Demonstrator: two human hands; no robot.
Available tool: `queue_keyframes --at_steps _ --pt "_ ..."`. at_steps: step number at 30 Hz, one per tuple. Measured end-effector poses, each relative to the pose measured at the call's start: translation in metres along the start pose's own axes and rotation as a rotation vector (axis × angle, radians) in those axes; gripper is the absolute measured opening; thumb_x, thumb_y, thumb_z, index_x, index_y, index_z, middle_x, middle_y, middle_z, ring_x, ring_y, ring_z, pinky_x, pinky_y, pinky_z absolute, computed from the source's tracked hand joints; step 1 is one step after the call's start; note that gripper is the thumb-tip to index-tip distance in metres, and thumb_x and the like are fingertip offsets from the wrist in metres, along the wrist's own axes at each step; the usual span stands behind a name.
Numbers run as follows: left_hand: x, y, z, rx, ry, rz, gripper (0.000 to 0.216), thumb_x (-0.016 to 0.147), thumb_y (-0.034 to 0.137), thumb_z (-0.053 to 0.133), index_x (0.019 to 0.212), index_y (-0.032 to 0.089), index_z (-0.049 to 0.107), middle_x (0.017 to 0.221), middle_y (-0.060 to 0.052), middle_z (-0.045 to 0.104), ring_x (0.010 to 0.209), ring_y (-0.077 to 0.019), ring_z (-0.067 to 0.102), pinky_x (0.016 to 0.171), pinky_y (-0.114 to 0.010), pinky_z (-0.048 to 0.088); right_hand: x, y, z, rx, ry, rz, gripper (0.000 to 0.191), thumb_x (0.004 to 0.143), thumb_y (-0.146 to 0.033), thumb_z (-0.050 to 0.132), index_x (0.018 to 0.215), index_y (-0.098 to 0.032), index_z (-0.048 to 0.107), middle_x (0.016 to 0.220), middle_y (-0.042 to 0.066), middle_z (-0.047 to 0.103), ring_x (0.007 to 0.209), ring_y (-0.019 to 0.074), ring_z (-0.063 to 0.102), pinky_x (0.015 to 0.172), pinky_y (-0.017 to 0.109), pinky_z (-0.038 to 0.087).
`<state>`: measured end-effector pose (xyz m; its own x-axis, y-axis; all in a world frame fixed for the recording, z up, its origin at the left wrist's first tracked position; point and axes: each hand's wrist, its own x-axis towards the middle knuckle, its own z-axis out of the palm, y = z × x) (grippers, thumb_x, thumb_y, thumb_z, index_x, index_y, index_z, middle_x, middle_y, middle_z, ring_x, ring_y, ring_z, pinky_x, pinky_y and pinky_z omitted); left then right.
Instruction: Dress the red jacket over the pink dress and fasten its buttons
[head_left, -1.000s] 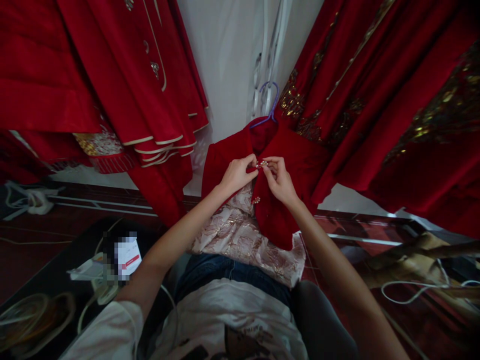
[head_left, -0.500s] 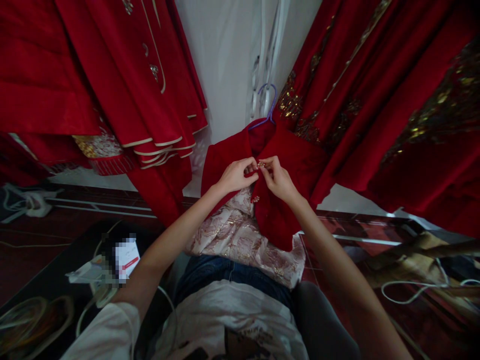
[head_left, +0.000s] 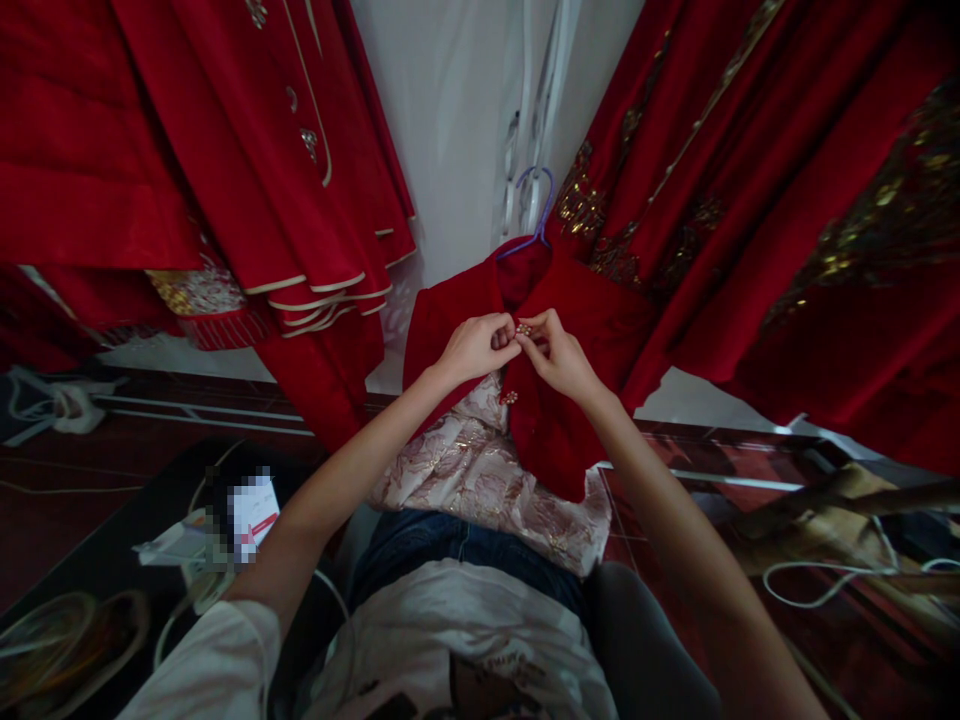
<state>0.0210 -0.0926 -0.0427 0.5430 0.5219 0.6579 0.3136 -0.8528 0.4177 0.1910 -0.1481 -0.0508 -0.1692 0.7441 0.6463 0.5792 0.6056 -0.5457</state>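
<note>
A red velvet jacket [head_left: 592,330] on a purple hanger [head_left: 534,205] lies over my lap, its pale brocade lining [head_left: 487,470] showing. My left hand [head_left: 474,350] pinches the left front edge near the collar. My right hand [head_left: 556,357] pinches the right edge. Between the fingertips of both hands sits a small gold clasp button [head_left: 523,328]. A second gold button [head_left: 511,398] shows lower on the front, under my hands.
Red gowns with gold trim hang at the left [head_left: 225,160] and at the right [head_left: 757,180], with a white wall between them. White cables [head_left: 60,405] lie on the dark floor at left. A paper tag [head_left: 251,515] sits by my left elbow.
My hands have closed in slightly on the top clasp button, fingertips nearer together. The jacket stays in place.
</note>
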Motion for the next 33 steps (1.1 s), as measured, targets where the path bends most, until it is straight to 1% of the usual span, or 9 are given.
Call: queue_keyframes --at_steps 8,12,17,19,21,23,26,29,33 --pt "0.002 0.002 -0.006 0.061 -0.103 0.101 0.005 0.08 0.018 0.054 0.076 0.017 0.055 0.069 0.002 0.056 0.061 -0.0103 0.052 0.06 -0.022 0.039 0.003 0.008 0.003 0.035 0.009 -0.007 0.024 0.089 -0.04 0.053 0.102 -0.022 0.043 0.091 0.005 0.063 0.08 0.0185 0.065 0.066 0.031 0.055" --pt "-0.004 -0.002 0.006 0.042 -0.037 0.033 0.006 0.084 0.019 0.053 0.089 0.018 0.056 0.082 -0.002 0.06 0.07 -0.013 0.055 0.066 -0.025 0.044 0.0 0.017 0.014 0.084 0.058 0.024 0.029 0.09 -0.039 0.051 0.112 -0.022 0.042 0.1 0.008 0.06 0.088 0.0195 0.063 0.072 0.034 0.056" --pt "-0.023 -0.01 0.026 -0.321 0.036 -0.113 0.017 0.09 0.022 0.046 0.103 0.018 0.056 0.105 -0.007 0.062 0.09 -0.0146 0.061 0.084 -0.03 0.049 -0.026 0.02 0.034 0.149 0.117 0.09 0.074 0.082 -0.034 0.06 0.142 -0.024 0.018 0.124 0.014 0.05 0.109 0.0241 0.057 0.088 0.042 0.053" --pt "-0.034 -0.012 0.033 -0.48 0.016 -0.226 0.022 0.093 0.027 0.04 0.107 0.019 0.056 0.111 -0.007 0.061 0.092 -0.015 0.061 0.078 -0.029 0.052 -0.039 0.019 0.04 0.093 0.085 0.038 0.097 0.073 -0.03 0.069 0.148 -0.023 0.007 0.138 0.017 0.039 0.125 0.028 0.047 0.102 0.047 0.045" --pt "-0.047 -0.012 0.037 -0.571 -0.02 -0.346 0.027 0.094 0.032 0.038 0.113 0.02 0.053 0.115 -0.008 0.058 0.09 -0.0157 0.062 0.064 -0.025 0.053 -0.049 0.018 0.045 -0.003 0.03 -0.031 0.105 0.068 -0.023 0.07 0.15 -0.021 0.004 0.148 0.017 0.026 0.138 0.0305 0.03 0.113 0.049 0.032" --pt "-0.061 -0.01 0.039 -0.541 -0.048 -0.41 0.03 0.094 0.035 0.039 0.117 0.02 0.051 0.112 -0.008 0.058 0.083 -0.0148 0.062 0.058 -0.024 0.051 -0.054 0.018 0.045 -0.076 -0.033 -0.05 0.097 0.069 -0.015 0.062 0.15 -0.019 0.009 0.151 0.016 0.02 0.143 0.0298 0.021 0.116 0.049 0.027" --pt "-0.084 -0.005 0.034 -0.249 -0.01 -0.395 0.029 0.09 0.034 0.048 0.116 0.021 0.052 0.101 -0.005 0.058 0.079 -0.0146 0.059 0.072 -0.031 0.052 -0.053 0.022 0.034 -0.089 -0.072 0.04 0.083 0.07 -0.008 0.05 0.147 -0.018 0.019 0.146 0.017 0.033 0.135 0.0267 0.037 0.106 0.046 0.04" --pt "-0.107 -0.003 0.027 0.11 0.073 -0.37 0.043 0.078 0.033 0.065 0.118 0.024 0.053 0.107 -0.007 0.052 0.099 -0.0228 0.054 0.091 -0.041 0.046 -0.049 0.024 0.009 -0.132 -0.013 0.176 0.068 0.071 -0.011 0.052 0.137 -0.017 0.035 0.122 0.015 0.055 0.102 0.0234 0.06 0.084 0.039 0.052" --pt "-0.134 -0.014 0.028 0.314 0.103 -0.416 0.059 0.069 0.026 0.072 0.124 0.024 0.05 0.123 -0.011 0.044 0.115 -0.0311 0.046 0.098 -0.047 0.04 -0.048 0.023 -0.028 -0.232 0.084 0.284 0.03 0.071 -0.02 0.061 0.101 -0.02 0.059 0.079 0.003 0.064 0.065 0.0164 0.059 0.068 0.032 0.051"
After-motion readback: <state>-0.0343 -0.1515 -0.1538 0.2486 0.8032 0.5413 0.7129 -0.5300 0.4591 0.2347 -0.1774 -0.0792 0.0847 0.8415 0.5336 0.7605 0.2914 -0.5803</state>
